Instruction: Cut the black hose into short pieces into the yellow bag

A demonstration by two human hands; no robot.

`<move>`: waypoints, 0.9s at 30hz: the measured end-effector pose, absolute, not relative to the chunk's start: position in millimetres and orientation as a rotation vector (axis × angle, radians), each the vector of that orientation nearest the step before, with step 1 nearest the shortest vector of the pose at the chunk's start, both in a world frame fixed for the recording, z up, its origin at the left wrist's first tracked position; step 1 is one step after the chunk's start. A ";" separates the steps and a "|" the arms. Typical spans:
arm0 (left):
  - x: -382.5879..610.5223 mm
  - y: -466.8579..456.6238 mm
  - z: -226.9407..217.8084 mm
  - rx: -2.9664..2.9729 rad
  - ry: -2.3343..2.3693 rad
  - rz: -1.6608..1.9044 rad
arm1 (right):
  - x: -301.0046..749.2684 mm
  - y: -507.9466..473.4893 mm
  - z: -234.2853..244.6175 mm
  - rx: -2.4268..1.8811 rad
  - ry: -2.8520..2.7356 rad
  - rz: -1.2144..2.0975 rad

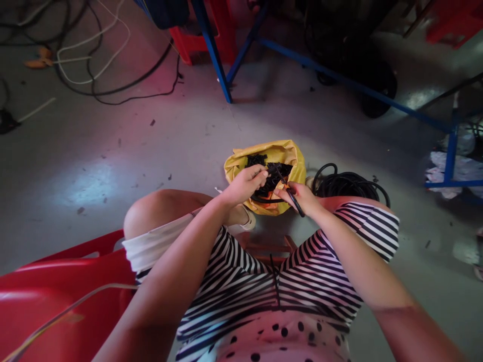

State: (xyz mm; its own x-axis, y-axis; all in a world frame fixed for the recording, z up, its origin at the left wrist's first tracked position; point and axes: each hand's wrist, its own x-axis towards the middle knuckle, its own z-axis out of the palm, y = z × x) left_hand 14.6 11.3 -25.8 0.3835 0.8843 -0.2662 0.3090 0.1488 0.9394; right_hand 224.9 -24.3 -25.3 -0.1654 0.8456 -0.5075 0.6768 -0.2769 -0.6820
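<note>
While sitting low with bent knees spread behind an open yellow bag (264, 149) on the floor, lean over its mouth with both hands. With the left hand (248, 184), above the middle of the bag's opening, pinch thumb and fingers closely together, apparently around a small black piece (274, 167) too indistinct to make out fully. With the right hand (304, 197), at the bag's right rim, grasp a tool (296, 201) with orange and black handles, fingers curled around it. Point its narrow dark end across the bag's opening, near the left fingertips. Cannot tell the spread of the tool's jaws. See more black pieces (256, 160) heaped inside the bag, below and beyond the hands.

Have a coil of black cable (345, 182) lying just to the right of the bag. Rest a foot just beside the bag on its near left, with striped shorts (317, 274) visible on the near side of it. See a red chair (45, 286) nearer than the bag and to its left. Beyond the bag, see a blue metal frame (212, 50) and a red stool (226, 30); far to its left, loose black and white cables (113, 92); well to its right, crumpled pale plastic (466, 168).
</note>
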 end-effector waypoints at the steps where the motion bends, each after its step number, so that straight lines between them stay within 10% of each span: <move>1: 15.2 10.9 -26.2 1.426 1.161 0.577 | 224.4 -24.3 -24.7 -1.906 -1.785 1.419; 27: 19.1 7.0 -24.8 1.518 1.202 0.476 | 221.0 -28.6 -27.1 -1.865 -1.843 1.502</move>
State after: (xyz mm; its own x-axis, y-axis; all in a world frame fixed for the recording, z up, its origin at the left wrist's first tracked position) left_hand 19.1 7.0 -24.8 0.4068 0.8650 -0.2936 0.4297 0.1024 0.8971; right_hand 221.0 -28.6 -27.1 -0.2338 0.8099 -0.5380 0.6906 -0.2512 -0.6783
